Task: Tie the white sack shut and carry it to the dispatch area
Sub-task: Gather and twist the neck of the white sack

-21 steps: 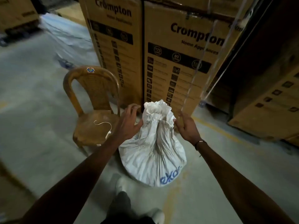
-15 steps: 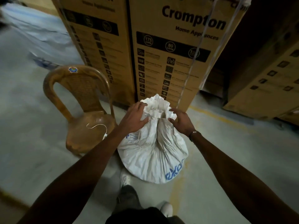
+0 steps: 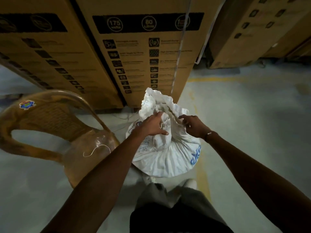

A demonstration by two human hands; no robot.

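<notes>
"175" & "80" in round icons on black band of cardboard box (image 3: pixel 151 64); rest illegible

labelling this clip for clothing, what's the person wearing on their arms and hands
Both forearms are bare, with no sleeves in view, and neither the left hand nor the right hand has a glove. The only thing worn is a thin dark band around the right wrist, with a small pale spot on it.

Concrete floor (image 3: pixel 252 132), grey, yellow painted lines. Standing on it: white sack (image 3: pixel 168 158); brown plastic chair (image 3: pixel 50 125) just beside; tall cardboard cartons (image 3: pixel 134 68) behind.
</notes>
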